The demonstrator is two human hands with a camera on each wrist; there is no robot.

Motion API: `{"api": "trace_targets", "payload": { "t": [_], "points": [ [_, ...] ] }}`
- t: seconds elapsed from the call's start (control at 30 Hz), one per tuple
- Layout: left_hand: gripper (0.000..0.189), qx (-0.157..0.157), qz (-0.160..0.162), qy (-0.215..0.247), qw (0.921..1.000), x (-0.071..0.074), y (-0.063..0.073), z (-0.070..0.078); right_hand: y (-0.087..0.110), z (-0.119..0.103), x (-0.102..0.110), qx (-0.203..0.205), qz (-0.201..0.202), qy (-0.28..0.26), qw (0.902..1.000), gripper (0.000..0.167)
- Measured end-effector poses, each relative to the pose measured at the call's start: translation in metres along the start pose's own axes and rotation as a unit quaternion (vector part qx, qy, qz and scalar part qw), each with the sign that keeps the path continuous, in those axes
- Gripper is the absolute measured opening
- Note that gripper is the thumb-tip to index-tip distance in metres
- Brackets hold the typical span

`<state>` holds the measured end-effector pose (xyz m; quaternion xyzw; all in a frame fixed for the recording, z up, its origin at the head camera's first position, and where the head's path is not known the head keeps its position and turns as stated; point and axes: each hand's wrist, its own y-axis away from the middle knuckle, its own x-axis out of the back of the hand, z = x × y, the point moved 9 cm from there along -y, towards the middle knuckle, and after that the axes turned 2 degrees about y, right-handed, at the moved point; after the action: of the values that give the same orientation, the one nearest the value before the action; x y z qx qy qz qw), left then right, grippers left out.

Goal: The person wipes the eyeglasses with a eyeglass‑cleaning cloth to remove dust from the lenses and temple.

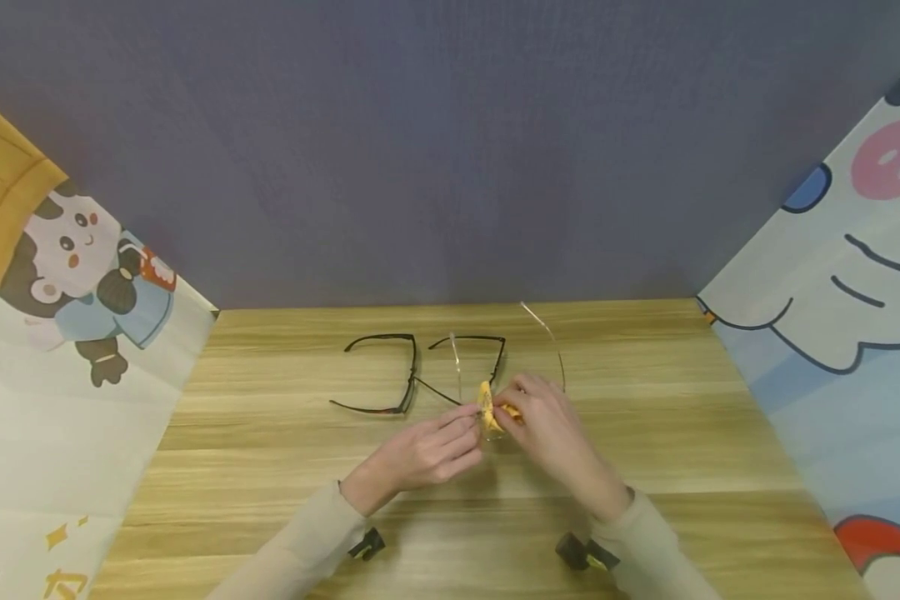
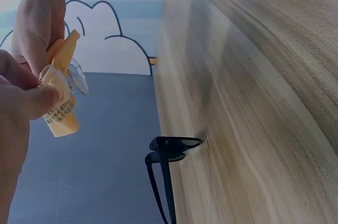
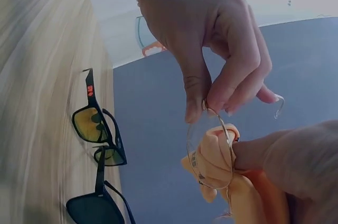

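Note:
My left hand (image 1: pixel 431 450) pinches the rim of a pair of thin wire-framed eyeglasses (image 3: pixel 231 147) with clear lenses, held up above the table. Their slender temples extend away from me in the head view. A yellow-orange cloth (image 2: pixel 64 123) with dark printed lettering is bunched in the fingers of my right hand (image 1: pixel 543 421). The cloth lies folded over one round lens, its printing showing through in the right wrist view. Both hands are close together, fingertips almost meeting at the lens. My right fingers partly hide the cloth and the other lens.
Two pairs of black-framed glasses stand with temples unfolded on the wooden table (image 1: pixel 270 467): one with yellow-tinted lenses (image 3: pixel 88 124), one with dark lenses (image 3: pixel 95 211). A grey-blue panel (image 1: pixel 450 167) rises behind the table, with cartoon-printed walls (image 1: pixel 832 283) at the sides.

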<state>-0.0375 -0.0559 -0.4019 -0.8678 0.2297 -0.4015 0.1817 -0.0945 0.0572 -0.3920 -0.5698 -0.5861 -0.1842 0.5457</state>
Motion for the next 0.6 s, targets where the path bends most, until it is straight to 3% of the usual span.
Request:
{"api": "trace_targets", "payload": {
  "t": [0.23,0.4,0.6],
  "points": [
    [0.031,0.002,0.006,-0.009,0.9999,0.001,0.0,-0.001,0.0,-0.016,-0.002,0.028,0.013,0.008,0.9995,0.012],
    [0.033,-0.001,0.011,-0.007,0.9999,0.0,0.002,0.0,0.0,-0.02,-0.002,0.016,0.012,0.005,0.9998,0.011],
    [0.033,-0.002,0.006,-0.008,1.0,-0.002,0.003,0.002,0.002,-0.009,-0.006,0.004,0.001,0.004,1.0,0.009]
  ]
}}
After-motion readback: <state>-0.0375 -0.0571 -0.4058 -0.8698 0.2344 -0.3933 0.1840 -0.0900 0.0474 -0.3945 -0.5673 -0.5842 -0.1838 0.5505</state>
